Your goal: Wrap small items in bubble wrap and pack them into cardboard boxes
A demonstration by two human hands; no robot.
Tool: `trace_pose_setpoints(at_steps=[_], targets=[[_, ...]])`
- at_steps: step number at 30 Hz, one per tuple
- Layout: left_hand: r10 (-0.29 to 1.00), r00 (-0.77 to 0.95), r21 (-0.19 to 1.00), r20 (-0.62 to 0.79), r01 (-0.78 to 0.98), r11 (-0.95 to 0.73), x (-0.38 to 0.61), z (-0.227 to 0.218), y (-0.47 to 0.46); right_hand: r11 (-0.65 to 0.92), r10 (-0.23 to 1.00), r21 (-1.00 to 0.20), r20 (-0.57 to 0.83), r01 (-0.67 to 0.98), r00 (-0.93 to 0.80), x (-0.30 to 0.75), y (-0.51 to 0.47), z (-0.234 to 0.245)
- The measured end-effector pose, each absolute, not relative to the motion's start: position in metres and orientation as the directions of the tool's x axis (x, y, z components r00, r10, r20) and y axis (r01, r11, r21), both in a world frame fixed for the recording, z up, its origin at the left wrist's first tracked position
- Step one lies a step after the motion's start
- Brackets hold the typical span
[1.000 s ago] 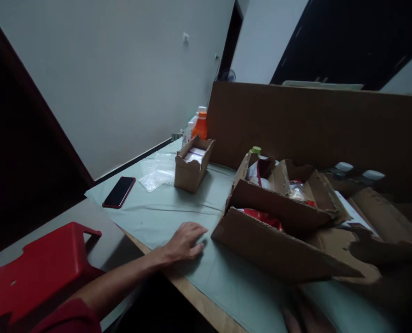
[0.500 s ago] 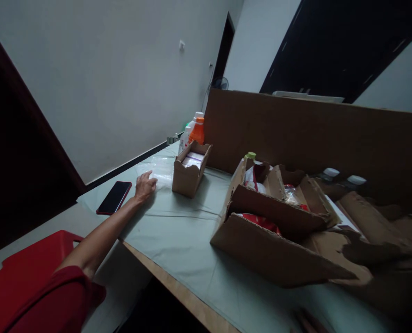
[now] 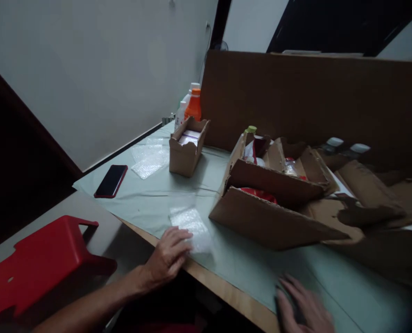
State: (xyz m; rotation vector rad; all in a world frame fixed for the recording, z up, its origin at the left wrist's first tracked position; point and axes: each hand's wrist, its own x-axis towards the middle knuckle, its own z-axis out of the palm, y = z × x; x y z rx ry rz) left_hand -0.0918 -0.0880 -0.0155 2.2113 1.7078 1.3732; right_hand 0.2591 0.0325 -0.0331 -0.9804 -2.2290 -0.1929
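Note:
My left hand is at the table's front edge, its fingers closed on the near side of a clear bubble wrap pouch. The pouch is partly smeared by motion. At the bottom right, my right hand curls around a dark, smooth object; blur and the fingers hide its kind. More bubble wrap pouches lie farther back on the pale green cloth, beside a small cardboard box holding whitish packs.
A phone lies at the table's left. A divided cardboard organizer with packets stands at right, before a tall cardboard panel. Bottles, one an orange bottle, stand behind the small box. A red plastic stool is at lower left.
My left hand has come back from the far bubble wrap to the front edge, bringing one pouch. My right hand has come farther into view. The view has tilted downward.

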Motion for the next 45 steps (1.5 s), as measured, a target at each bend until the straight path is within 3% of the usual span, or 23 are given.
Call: trace_pose_setpoints(at_steps=[3,10,14,19,24,27,31,36,39,45], targets=[[0.850,0.159,0.594,0.503,0.650,-0.474,-0.067,-0.016,-0.096,0.783,0.583,-0.202,0.568,0.589,-0.580,0.231,0.006,-0.023],[0.842,0.418,0.637,0.341,0.557,-0.534,-0.075,-0.004,-0.112,0.865,0.501,-0.285,0.478,0.412,-0.721,0.166,-0.017,-0.011],[0.864,0.360,0.618,0.353,0.604,-0.504,-0.084,-0.004,-0.133,0.872,0.476,-0.363,0.472,0.328,-0.743,0.143,-0.015,-0.012],[0.871,0.220,0.499,0.440,0.746,-0.441,-0.079,-0.015,-0.128,0.836,0.514,-0.483,0.524,0.260,-0.679,0.150,-0.011,-0.003],[0.814,0.293,0.542,0.502,0.626,-0.560,-0.055,-0.013,-0.102,0.840,0.511,-0.446,0.461,0.308,-0.726,0.189,-0.025,0.015],[0.839,0.305,0.643,0.451,0.541,-0.542,-0.040,-0.012,-0.098,0.765,0.603,-0.527,0.380,0.371,-0.702,0.208,-0.037,0.014],[0.891,0.169,0.715,0.421,0.542,-0.441,-0.034,-0.015,-0.099,0.611,0.733,-0.666,0.274,0.428,-0.622,0.217,-0.044,0.009],[0.894,0.126,0.694,0.431,0.587,-0.417,-0.041,-0.016,-0.103,0.548,0.655,-0.760,0.128,0.351,-0.745,0.236,-0.033,0.036],[0.896,0.119,0.681,0.428,0.609,-0.407,-0.041,-0.015,-0.105,0.454,0.713,-0.821,0.101,0.347,-0.694,0.235,-0.013,0.052],[0.876,0.147,0.616,0.460,0.657,-0.434,-0.037,-0.013,-0.105,0.507,0.795,-0.668,0.118,0.546,-0.595,0.181,0.030,0.035]])
